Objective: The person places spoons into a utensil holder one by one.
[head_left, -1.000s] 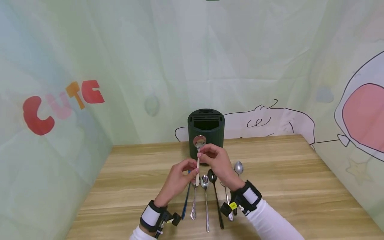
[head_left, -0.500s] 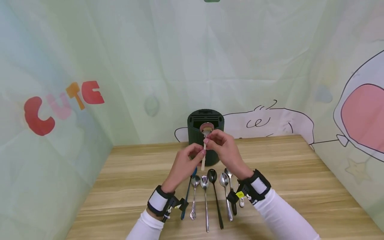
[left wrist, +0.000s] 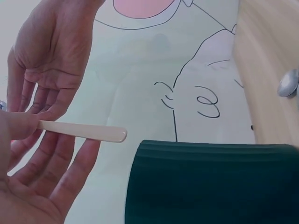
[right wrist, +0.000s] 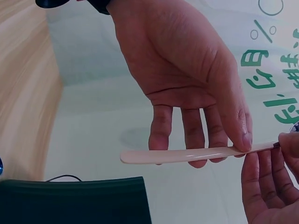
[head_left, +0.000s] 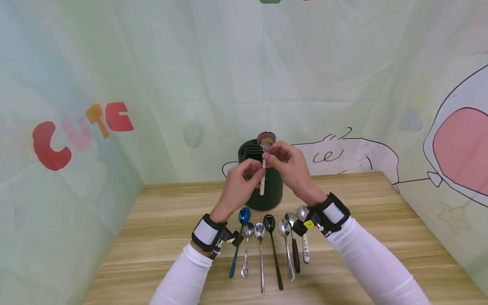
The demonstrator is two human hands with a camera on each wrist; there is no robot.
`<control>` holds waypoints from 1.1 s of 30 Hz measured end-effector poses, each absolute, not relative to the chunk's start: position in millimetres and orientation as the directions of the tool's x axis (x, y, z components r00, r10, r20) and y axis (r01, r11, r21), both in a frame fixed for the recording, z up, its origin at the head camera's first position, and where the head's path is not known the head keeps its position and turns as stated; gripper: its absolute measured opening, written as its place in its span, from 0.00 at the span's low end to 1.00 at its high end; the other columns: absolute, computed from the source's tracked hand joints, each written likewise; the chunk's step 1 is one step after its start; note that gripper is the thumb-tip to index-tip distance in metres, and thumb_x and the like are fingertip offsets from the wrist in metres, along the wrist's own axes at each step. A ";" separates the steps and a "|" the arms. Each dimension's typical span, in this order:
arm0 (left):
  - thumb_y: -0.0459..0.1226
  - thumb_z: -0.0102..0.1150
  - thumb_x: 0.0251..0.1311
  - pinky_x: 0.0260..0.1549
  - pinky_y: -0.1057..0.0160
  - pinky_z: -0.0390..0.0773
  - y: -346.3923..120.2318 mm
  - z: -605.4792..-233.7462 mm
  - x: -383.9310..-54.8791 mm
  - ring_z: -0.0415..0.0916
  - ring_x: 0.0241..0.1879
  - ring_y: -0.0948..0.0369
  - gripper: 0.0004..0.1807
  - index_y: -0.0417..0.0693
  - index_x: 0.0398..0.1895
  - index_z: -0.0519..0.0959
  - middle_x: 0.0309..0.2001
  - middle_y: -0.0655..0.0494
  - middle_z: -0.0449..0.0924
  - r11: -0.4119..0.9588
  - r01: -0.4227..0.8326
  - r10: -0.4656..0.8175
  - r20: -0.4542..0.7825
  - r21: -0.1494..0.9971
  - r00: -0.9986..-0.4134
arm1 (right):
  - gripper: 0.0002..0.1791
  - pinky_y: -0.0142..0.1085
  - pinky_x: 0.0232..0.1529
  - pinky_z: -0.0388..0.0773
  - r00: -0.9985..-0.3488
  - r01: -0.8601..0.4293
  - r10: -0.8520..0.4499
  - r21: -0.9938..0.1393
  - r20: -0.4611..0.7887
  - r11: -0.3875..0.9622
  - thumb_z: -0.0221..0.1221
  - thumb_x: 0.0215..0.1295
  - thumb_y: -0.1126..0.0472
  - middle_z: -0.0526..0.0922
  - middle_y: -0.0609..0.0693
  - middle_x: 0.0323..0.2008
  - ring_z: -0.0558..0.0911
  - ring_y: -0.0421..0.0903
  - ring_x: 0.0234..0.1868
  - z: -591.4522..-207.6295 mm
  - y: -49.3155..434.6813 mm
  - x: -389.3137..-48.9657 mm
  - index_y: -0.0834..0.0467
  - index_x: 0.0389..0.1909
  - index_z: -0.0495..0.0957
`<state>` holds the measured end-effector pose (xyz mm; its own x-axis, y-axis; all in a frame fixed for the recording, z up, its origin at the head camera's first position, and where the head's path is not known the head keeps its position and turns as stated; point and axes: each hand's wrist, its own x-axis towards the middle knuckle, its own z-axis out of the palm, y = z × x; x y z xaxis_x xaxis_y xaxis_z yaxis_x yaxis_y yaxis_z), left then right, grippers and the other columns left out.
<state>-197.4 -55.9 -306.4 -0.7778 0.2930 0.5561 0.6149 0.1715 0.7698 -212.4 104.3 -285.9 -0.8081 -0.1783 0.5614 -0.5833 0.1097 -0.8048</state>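
Both hands hold one spoon [head_left: 262,182] with a pale cream handle and a shiny metal bowl, raised in front of the dark green holder [head_left: 270,192]. The left hand [head_left: 237,183] pinches the handle around its middle. Closer to the bowl, the right hand [head_left: 294,170] pinches it between thumb and fingers. The bowl points up and away, above the holder's rim. In the left wrist view the handle's rounded end [left wrist: 112,134] sticks out past the left fingers, near the holder [left wrist: 210,182]. The right wrist view shows the handle [right wrist: 177,156] lengthwise; the bowl is out of that frame.
Several spoons lie in a row on the wooden table [head_left: 171,254], among them a blue spoon [head_left: 244,216], a black spoon [head_left: 269,223] and a spoon with a white patterned handle [head_left: 306,250]. A printed cloth [head_left: 190,84] hangs behind. The holder's top has slots and a wide opening.
Both hands have lifted the spoon upward and slightly right, from before the holder's front to above its rim. More of the spoons on the table now show.
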 end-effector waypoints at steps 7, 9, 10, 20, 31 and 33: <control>0.31 0.52 0.62 0.27 0.56 0.81 -54.8 -289.2 -208.5 0.77 0.34 0.52 0.07 0.36 0.41 0.73 0.35 0.44 0.76 0.189 0.646 0.257 0.598 0.739 -0.759 | 0.07 0.40 0.39 0.76 -0.803 -0.586 -0.202 -0.805 0.560 0.096 0.56 0.64 0.62 0.78 0.59 0.31 0.77 0.50 0.33 -269.4 104.4 -228.5 0.61 0.38 0.75; 0.30 0.53 0.62 0.28 0.56 0.81 -53.9 -283.4 -210.9 0.76 0.34 0.52 0.07 0.36 0.42 0.72 0.36 0.44 0.76 0.190 0.659 0.248 0.614 0.728 -0.750 | 0.08 0.41 0.42 0.76 -0.798 -0.593 -0.199 -0.800 0.569 0.092 0.56 0.64 0.59 0.78 0.57 0.32 0.77 0.49 0.34 -270.0 105.2 -238.5 0.59 0.38 0.76; 0.30 0.53 0.62 0.28 0.56 0.81 -53.5 -280.4 -212.2 0.76 0.35 0.52 0.07 0.36 0.42 0.72 0.36 0.44 0.76 0.194 0.665 0.242 0.621 0.722 -0.745 | 0.08 0.41 0.42 0.76 -0.793 -0.600 -0.196 -0.794 0.576 0.094 0.56 0.64 0.58 0.78 0.55 0.32 0.77 0.48 0.35 -268.8 105.2 -241.8 0.59 0.38 0.76; 0.32 0.54 0.61 0.33 0.55 0.80 -50.3 -267.2 -244.1 0.76 0.37 0.56 0.08 0.39 0.42 0.72 0.38 0.47 0.76 0.250 0.715 0.194 0.690 0.653 -0.698 | 0.07 0.40 0.43 0.76 -0.768 -0.638 -0.169 -0.761 0.618 0.115 0.57 0.64 0.60 0.79 0.58 0.34 0.77 0.48 0.34 -241.1 103.4 -254.9 0.60 0.38 0.77; 0.38 0.57 0.60 0.40 0.63 0.77 -51.1 -284.5 -276.5 0.74 0.38 0.67 0.08 0.50 0.42 0.74 0.38 0.60 0.76 0.281 0.711 0.136 0.706 0.645 -0.695 | 0.08 0.39 0.44 0.77 -0.797 -0.602 -0.165 -0.789 0.581 0.126 0.55 0.64 0.65 0.79 0.64 0.35 0.77 0.52 0.35 -228.2 97.1 -247.0 0.67 0.38 0.75; 0.38 0.57 0.60 0.41 0.61 0.77 -51.1 -288.1 -279.4 0.74 0.38 0.67 0.08 0.49 0.42 0.74 0.38 0.59 0.76 0.289 0.705 0.129 0.703 0.648 -0.699 | 0.08 0.40 0.44 0.77 -0.806 -0.588 -0.164 -0.801 0.569 0.114 0.55 0.64 0.65 0.78 0.64 0.36 0.77 0.53 0.35 -231.6 96.9 -251.0 0.67 0.39 0.75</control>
<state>-279.4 -51.1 -288.1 -0.6990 0.1287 0.7035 0.7051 0.2888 0.6477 -251.0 96.9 -231.6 -0.8059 -0.1640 0.5689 -0.5883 0.1137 -0.8006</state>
